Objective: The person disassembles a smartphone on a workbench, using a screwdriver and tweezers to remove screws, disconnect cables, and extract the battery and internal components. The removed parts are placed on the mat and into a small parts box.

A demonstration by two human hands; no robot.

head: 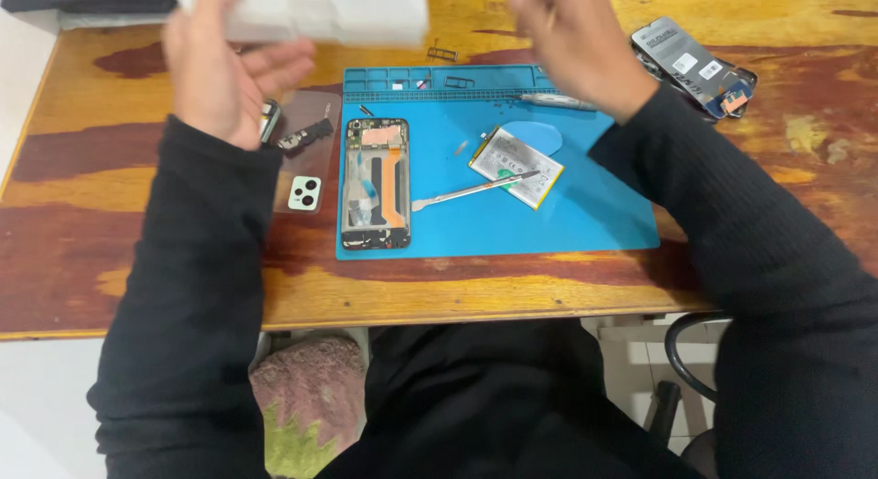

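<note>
My left hand [219, 72] is raised at the upper left and holds a white box [315, 11] by its near edge; the box is blurred. My right hand [572, 45] hovers blurred above the mat's far right corner, fingers loosely curled, with nothing visible in it. Below, a blue work mat [585, 223] carries an opened phone body [375, 184] with its insides showing, a removed battery [517, 166], a metal spudger [462, 194] and a blue pick [540, 136].
A clear back cover with a camera cut-out [305, 173] lies left of the mat, small dark parts [306, 136] on it. A phone screen assembly [700, 68] lies at the far right. A pen-like tool [553, 101] rests on the mat's tray edge.
</note>
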